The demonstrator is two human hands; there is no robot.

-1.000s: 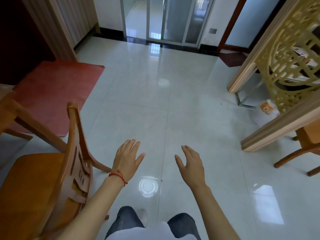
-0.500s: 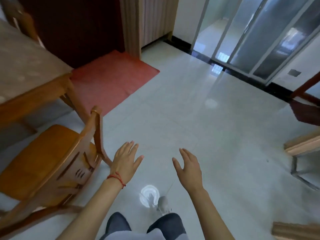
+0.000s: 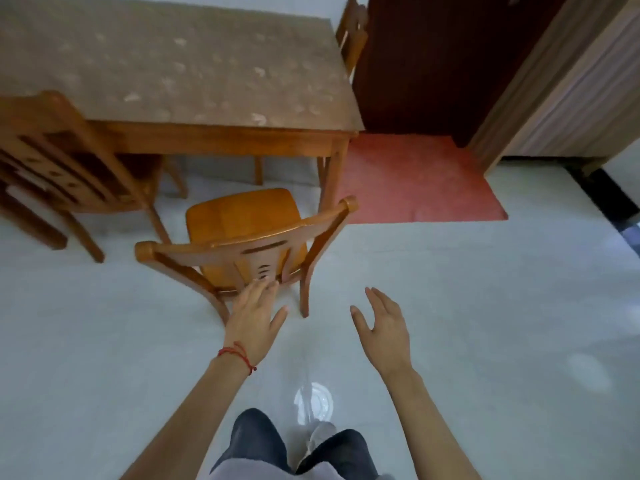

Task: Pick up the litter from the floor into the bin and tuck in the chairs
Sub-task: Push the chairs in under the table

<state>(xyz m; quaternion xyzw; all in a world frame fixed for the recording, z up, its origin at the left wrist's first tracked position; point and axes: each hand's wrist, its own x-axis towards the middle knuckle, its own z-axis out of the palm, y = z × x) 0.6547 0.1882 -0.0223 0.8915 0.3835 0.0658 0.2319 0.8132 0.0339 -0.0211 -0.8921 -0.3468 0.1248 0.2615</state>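
The chair I have to tuck in now sits right in front of me. A second ago it was off at my 9 o'clock and I only saw its side. I have turned left since then, so now I face its back, and the table is beyond it at 12 o'clock. I think this means the litter part is over for now and the chair part is starting. I see no litter on the floor here, and no bin.

The chair is pulled out. Its seat is just in front of the tabletop, not under it, and it sits a bit crooked, with its right end closer to the table leg. I think it needs a push toward 12 o'clock.

My left hand is wide open, with straight fingers. The tips look like they are at the low part of the chair back, but I cannot tell if they really touch it. It holds nothing. My right hand is open too, with loose, spread fingers, out at 3 o'clock from the chair over bare floor. It touches nothing.

A second chair stands at 10 o'clock, partly under the table. A red mat lies at 1 o'clock.
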